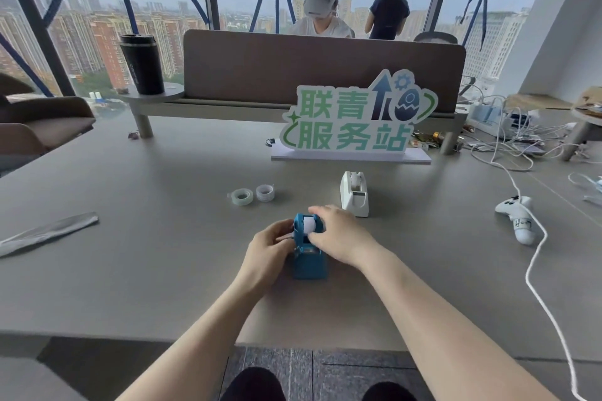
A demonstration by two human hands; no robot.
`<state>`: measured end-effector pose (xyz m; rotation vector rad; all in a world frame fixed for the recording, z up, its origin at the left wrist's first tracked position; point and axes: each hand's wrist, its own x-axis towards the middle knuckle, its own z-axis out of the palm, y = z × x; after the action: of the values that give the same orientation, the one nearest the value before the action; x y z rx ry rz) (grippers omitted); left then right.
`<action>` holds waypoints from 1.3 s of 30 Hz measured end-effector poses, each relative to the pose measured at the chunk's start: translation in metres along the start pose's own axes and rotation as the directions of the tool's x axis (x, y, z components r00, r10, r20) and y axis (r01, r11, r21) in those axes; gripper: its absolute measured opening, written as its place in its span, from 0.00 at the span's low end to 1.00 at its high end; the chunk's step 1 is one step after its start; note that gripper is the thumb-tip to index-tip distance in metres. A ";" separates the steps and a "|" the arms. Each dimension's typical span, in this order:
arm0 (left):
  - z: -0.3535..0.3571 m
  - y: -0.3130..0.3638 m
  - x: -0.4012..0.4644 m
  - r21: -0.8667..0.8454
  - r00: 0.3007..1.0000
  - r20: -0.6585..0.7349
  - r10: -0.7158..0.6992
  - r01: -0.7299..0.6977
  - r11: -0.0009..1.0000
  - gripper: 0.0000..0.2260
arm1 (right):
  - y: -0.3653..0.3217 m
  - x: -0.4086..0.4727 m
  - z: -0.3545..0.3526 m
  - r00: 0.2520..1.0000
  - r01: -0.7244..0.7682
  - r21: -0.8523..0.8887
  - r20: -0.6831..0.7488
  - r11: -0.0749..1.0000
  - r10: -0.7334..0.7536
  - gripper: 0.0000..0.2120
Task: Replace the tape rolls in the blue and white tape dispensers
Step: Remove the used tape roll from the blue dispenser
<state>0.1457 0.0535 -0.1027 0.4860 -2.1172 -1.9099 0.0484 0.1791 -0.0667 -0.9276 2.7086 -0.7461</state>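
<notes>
Presently the right hand [338,234] pinches the tape roll [308,225] at 12 o'clock atop the blue dispenser [308,262], while the left hand [272,246] clasps its side.

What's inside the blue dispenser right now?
A white tape roll sits in the top of the blue dispenser. The right hand and left hand cover its sides, so its seating can't be seen.

matt grey table [163,270]; glossy blue plastic dispenser [309,265].
</notes>
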 end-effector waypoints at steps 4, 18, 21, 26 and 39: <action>-0.001 -0.004 0.005 0.035 0.999 -0.045 0.007 -0.005 0.999 0.20 | -0.007 0.014 -0.007 0.998 0.057 -0.179 0.038 0.982 -0.051 0.13; 0.000 -0.013 0.004 0.044 0.995 -0.060 0.082 -0.080 0.996 0.17 | -0.003 0.015 -0.015 0.985 0.169 -0.085 -0.029 0.982 -0.172 0.06; 0.002 -0.008 0.004 0.004 0.989 -0.108 0.098 -0.098 0.995 0.12 | -0.001 0.012 -0.016 0.977 0.181 -0.031 -0.107 0.983 -0.183 0.06; 0.001 0.006 0.014 0.019 0.973 -0.156 0.169 -0.168 0.986 0.07 | -0.001 0.005 -0.015 0.967 0.220 0.103 -0.151 0.970 -0.203 0.10; -0.004 0.015 0.012 -0.055 0.987 -0.115 0.115 -0.122 0.991 0.06 | 0.003 -0.001 -0.001 0.963 0.194 0.278 -0.239 0.941 -0.128 0.13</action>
<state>0.1352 0.0460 -0.0879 0.4328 -1.9648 -1.8325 0.0469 0.1819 -0.0668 -1.0552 2.6081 -1.3231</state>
